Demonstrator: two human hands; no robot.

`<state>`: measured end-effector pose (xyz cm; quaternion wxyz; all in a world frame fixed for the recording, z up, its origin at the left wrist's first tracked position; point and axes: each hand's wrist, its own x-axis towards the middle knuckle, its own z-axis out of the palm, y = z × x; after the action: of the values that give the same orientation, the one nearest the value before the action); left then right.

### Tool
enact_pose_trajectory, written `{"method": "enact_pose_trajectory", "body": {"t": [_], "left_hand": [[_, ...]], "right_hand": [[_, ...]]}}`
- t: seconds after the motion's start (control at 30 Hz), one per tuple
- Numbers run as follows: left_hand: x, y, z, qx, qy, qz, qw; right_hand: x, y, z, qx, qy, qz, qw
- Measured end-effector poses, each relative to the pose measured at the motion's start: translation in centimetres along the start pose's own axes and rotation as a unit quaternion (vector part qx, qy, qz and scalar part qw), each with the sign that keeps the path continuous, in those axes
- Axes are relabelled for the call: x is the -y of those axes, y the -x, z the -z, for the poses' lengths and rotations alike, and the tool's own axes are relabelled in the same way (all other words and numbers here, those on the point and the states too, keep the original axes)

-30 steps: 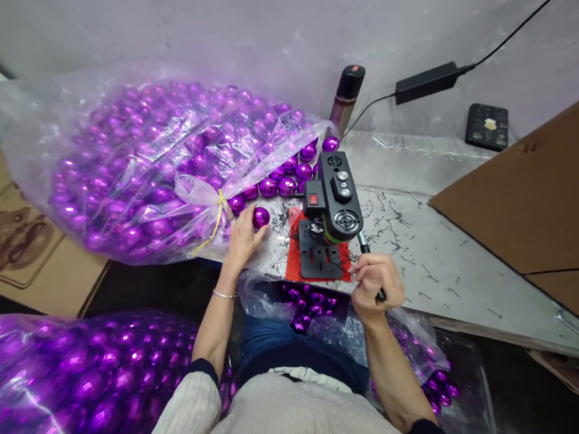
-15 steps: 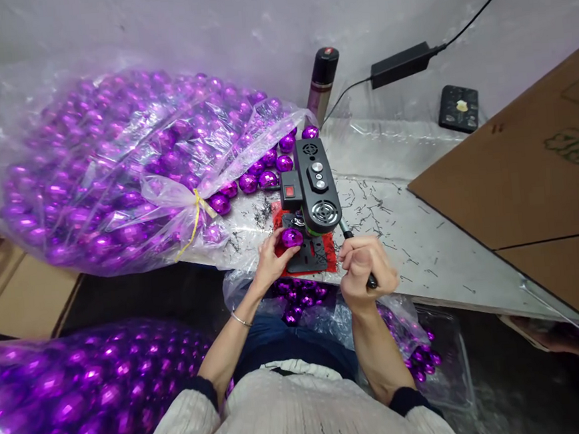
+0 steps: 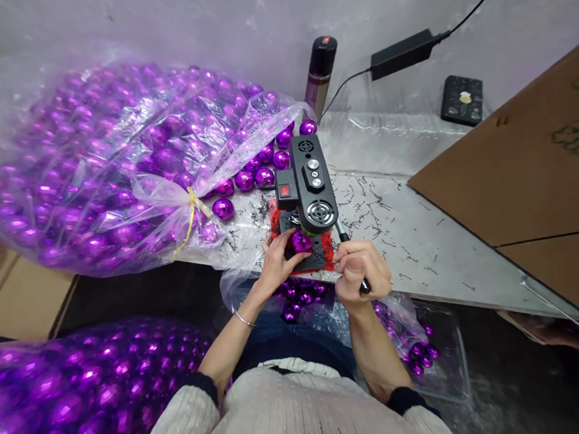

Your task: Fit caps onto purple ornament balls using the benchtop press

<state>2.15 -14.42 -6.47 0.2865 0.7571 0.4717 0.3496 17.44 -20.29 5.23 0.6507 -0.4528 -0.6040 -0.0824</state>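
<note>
My left hand (image 3: 279,258) pinches a shiny purple ball (image 3: 300,241) and holds it on the base of a small black bench press (image 3: 308,187), right under its head. The press stands on a red mat (image 3: 328,249) on the grey table (image 3: 421,233). My right hand (image 3: 360,271) is wrapped in a fist round the press's lever handle (image 3: 345,239), just right of the ball. Several loose purple balls (image 3: 256,173) lie behind the press.
A big clear bag of purple balls (image 3: 105,164) fills the left of the table, another bag (image 3: 83,394) lies at lower left, and an open bag (image 3: 306,296) sits in my lap. Cardboard sheet (image 3: 527,178) at right. Spray can (image 3: 319,74), power adapter (image 3: 401,53), black box (image 3: 461,99) behind.
My left hand picked a purple ball from beside the bag and carried it right, onto the press base under the head. My right hand kept its grip on the lever.
</note>
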Motion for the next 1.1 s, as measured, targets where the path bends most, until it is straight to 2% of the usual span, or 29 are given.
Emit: {"method": "enact_pose_trajectory", "body": {"t": [0.17,0.37,0.5,0.6,0.87,1.1], "left_hand": [[0.0,0.8,1.6,-0.015,0.139,0.091,0.986],[1.1,1.3,4.1,-0.075,0.333,0.226,0.912],[1.3,1.0,4.6,-0.069,0.396,0.27,0.875],[1.0,0.8,3.9,-0.075,0.379,0.259,0.885],[-0.9,-0.1,0.2,-0.079,0.268,0.174,0.944],[-1.2,0.1,-0.6,-0.079,0.12,0.142,0.979]], "right_hand": [[0.0,0.1,0.0,0.002,0.003,-0.002,1.0],[0.4,-0.3,-0.1,-0.005,0.002,-0.011,1.0],[0.8,-0.8,0.0,-0.009,0.001,-0.025,1.0],[1.1,-1.1,0.0,-0.005,0.003,-0.031,0.999],[1.5,-1.9,0.0,-0.001,0.006,-0.044,0.999],[1.2,-1.5,0.1,0.002,0.0,-0.036,0.999]]}}
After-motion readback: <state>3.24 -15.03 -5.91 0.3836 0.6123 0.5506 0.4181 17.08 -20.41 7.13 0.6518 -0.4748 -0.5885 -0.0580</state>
